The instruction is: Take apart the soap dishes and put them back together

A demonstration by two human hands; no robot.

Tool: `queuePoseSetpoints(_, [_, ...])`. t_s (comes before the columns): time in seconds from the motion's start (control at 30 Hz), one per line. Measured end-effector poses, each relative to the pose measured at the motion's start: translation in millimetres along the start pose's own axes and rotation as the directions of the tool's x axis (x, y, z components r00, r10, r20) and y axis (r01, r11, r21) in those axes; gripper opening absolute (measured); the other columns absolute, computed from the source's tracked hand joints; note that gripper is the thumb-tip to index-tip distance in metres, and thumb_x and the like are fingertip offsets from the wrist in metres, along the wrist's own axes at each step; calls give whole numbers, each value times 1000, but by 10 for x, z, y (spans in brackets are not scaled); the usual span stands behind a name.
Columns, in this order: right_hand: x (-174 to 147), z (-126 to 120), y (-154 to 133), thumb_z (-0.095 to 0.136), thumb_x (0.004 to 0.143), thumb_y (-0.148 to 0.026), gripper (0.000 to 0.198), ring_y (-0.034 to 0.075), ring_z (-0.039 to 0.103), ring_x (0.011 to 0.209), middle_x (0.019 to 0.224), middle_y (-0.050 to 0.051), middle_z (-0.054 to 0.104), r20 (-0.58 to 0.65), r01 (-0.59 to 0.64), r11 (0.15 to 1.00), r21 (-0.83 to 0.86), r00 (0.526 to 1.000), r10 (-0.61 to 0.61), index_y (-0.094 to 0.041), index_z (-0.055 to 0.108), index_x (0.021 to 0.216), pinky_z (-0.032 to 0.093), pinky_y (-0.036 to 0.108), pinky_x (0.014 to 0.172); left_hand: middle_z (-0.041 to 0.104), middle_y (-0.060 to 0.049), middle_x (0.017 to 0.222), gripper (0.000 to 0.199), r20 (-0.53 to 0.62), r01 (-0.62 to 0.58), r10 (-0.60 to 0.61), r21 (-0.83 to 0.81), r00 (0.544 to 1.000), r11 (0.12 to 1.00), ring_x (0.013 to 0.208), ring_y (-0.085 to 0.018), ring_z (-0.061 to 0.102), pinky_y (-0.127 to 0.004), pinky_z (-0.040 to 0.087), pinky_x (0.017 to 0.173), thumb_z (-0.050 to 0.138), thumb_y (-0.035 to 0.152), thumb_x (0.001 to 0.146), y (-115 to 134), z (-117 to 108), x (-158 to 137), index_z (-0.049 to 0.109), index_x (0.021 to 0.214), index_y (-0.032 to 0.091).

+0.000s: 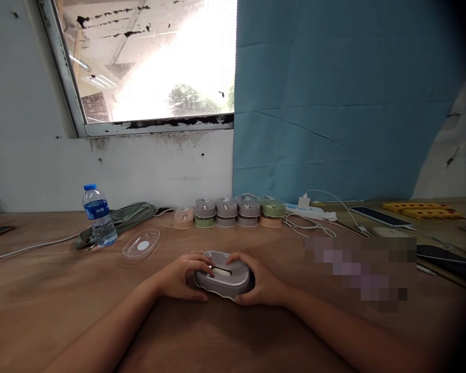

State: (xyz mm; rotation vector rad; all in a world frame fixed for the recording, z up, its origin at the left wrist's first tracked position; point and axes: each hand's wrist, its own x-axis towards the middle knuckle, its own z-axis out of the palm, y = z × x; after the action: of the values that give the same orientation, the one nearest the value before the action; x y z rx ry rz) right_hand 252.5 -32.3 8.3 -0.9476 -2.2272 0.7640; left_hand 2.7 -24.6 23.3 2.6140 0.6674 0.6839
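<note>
A grey oval box (222, 282) with a slot in its top and a wavy pale lower edge is between my hands on the brown table. My left hand (184, 275) grips its left end, thumb low at the front and fingers over the top. Around the right end closes my right hand (262, 282), with its thumb at the lower front edge and fingertips on the top. Something pale shows in the slot. The underside of the box is hidden. To the left lies a clear oval plastic lid (134, 248) with a white round sticker.
Similar oval boxes stand along the wall, several stacked in pairs, including a green-topped box (272, 207) and a single peach box (184, 218). A water bottle (99, 217) stands left by a green bag (134, 215). A power strip (306, 211), cables and phones lie right.
</note>
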Motion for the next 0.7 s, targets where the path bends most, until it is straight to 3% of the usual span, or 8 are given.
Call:
queuePoseSetpoints(0.27, [-9, -8, -23, 74, 46, -29, 71, 24, 48, 98, 110, 4, 49, 37, -42, 999, -14, 998, 43, -22, 42, 109, 38, 35, 86, 69, -5, 88, 32, -40, -46, 44, -45, 998, 998, 97, -21, 58, -35, 35, 96, 70, 37, 63, -85, -22, -5, 67, 91, 23])
queuePoseSetpoints(0.5, [-18, -30, -51, 76, 46, -34, 82, 25, 44, 105, 119, 6, 43, 126, -102, 995, 13, 987, 99, -23, 36, 117, 36, 36, 90, 70, -6, 84, 30, -84, -66, 58, -101, 995, 993, 92, -21, 60, -36, 37, 94, 70, 35, 63, -77, -24, 10, 69, 89, 22])
queuePoseSetpoints(0.7, [-35, 1, -37, 78, 45, -30, 103, 26, 36, 116, 129, 8, 35, 115, -53, 995, 80, 992, 44, -24, 20, 130, 29, 39, 98, 69, -7, 84, 27, -205, 12, -47, -171, 978, 985, 83, -20, 61, -33, 44, 85, 69, 33, 63, -79, -103, -30, 69, 86, 18])
